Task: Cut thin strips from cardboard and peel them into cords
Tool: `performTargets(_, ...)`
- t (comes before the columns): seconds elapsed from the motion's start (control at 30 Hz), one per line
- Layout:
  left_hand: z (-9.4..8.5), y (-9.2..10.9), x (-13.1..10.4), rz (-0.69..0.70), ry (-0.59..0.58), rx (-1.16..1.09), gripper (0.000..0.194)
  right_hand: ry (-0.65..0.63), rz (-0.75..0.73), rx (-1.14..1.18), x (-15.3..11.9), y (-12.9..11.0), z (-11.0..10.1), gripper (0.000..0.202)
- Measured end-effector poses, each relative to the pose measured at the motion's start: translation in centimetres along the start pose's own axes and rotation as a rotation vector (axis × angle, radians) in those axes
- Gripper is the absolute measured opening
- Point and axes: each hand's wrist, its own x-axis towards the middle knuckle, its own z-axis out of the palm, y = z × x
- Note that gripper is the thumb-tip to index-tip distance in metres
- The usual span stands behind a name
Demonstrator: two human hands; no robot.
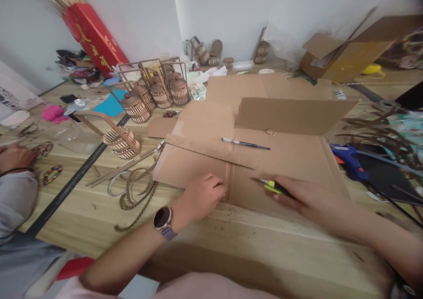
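Note:
My left hand [206, 196], with a watch on the wrist, rests at the front edge of the flattened cardboard [287, 158], its fingers curled together; whatever they may pinch is hidden. In my right hand [297, 195] is a yellow and black craft knife [276, 188], its blade pointing left just above the cardboard. A dark pen [246, 143] lies across the sheet beyond both hands. Between the pen and my left hand lies a long cardboard strip [211, 151]. Small dark crumbs are scattered on the wood by my left hand.
Woven baskets with tall handles [160, 90] stand at the back left, one more [122, 141] nearer. Coiled strips [135, 189] lie left of the cardboard. A blue glue gun [350, 160] is on the right. Another person's hand [16, 158] rests at the far left.

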Motion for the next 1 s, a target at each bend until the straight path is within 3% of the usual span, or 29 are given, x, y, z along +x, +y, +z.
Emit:
performTargets(0.1,0.1,-1.0,2.2,-0.015,0.101,-0.008,0.031,-0.183,0.001,0.002,0.0,-3.3,0.4,0.021)
performTargets(0.2,1.2,-1.6,4.7,0.039,0.142,0.048,0.041,-0.220,0.000,-0.105,0.7,-5.0,1.1,0.017)
performTargets(0.33,3.4,-2.1,6.7,0.065,0.075,0.109,0.063,-0.215,-0.032,-0.123,1.2,-5.0,2.0,0.021)
performTargets(0.47,4.3,-2.1,6.9,0.096,0.038,0.168,0.066,-0.228,-0.044,-0.145,1.3,-4.7,2.4,0.029)
performTargets(1.0,4.3,-1.6,6.7,0.089,0.035,0.226,0.060,-0.379,0.005,-0.291,2.4,-5.9,2.1,0.028)
